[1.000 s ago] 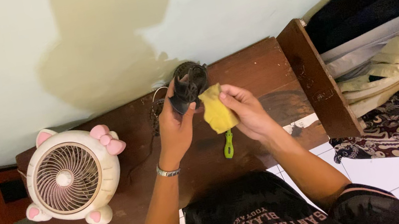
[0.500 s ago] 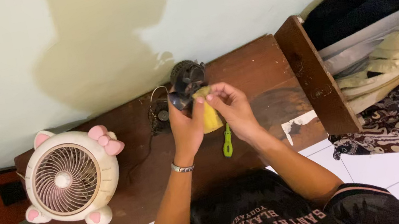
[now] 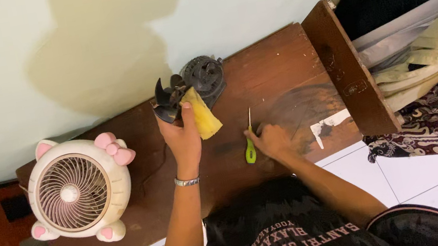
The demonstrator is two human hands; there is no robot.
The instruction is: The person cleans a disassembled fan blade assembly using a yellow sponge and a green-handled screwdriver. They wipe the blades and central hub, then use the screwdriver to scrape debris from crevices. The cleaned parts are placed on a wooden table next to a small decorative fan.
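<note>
Left hand pinches black fan blade and yellow cloth together above the dark wooden table, freeing the right hand, fingers curled onto the green-handled screwdriver lying beside it.

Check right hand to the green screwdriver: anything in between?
Nothing visible. The right hand is already at the screwdriver on the table, fingertips by its handle. The left hand holds the fan blade and yellow cloth apart.
</note>
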